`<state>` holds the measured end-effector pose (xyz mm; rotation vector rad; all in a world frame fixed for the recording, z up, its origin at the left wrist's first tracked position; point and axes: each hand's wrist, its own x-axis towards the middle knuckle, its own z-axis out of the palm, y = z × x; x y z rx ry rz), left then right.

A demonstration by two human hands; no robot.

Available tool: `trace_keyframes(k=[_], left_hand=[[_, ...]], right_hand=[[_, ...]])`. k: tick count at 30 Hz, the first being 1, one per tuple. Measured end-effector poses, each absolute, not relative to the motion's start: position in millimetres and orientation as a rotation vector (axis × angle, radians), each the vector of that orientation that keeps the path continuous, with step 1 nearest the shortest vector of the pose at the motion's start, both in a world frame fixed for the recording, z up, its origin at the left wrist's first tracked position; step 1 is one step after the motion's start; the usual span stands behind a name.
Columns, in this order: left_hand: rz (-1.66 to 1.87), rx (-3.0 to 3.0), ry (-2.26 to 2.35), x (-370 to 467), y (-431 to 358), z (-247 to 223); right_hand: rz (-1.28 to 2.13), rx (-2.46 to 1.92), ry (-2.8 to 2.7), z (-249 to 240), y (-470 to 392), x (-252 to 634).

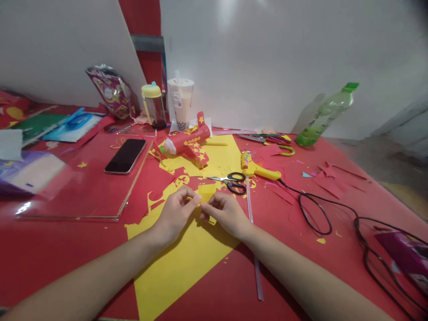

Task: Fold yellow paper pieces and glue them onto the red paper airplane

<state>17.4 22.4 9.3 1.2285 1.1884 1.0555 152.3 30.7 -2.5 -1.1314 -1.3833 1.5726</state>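
Note:
Between my two hands is a small piece of yellow paper (207,191), pinched from both sides. My left hand (177,213) grips its left edge between thumb and fingers. On the other side, my right hand (227,213) has thumb and fingertips closed on its lower right. Both hands hover over a large yellow sheet (167,272) on the red tabletop. Just beyond them lie black-handled scissors (230,179), blades pointing left. Yellow paper scraps (182,179) with cut-out shapes are scattered near the scissors. The fingertips partly hide the held paper.
A yellow glue gun (259,169) with a black cord (314,198) rests at right, beside a clear glue stick (257,267). Behind stand a red paper craft (190,140), milk tea cup (181,104), tumbler (154,107) and leaning green bottle (326,116). A phone (125,156) lies left.

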Motion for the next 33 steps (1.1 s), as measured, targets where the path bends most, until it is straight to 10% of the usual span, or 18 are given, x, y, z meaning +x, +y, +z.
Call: trace_keyframes(k=[33], left_hand=[[0.982, 1.543, 1.295, 10.2, 28.2, 10.9]], right_hand=[[1.451, -1.113, -1.155, -4.8, 35.8, 156.3]])
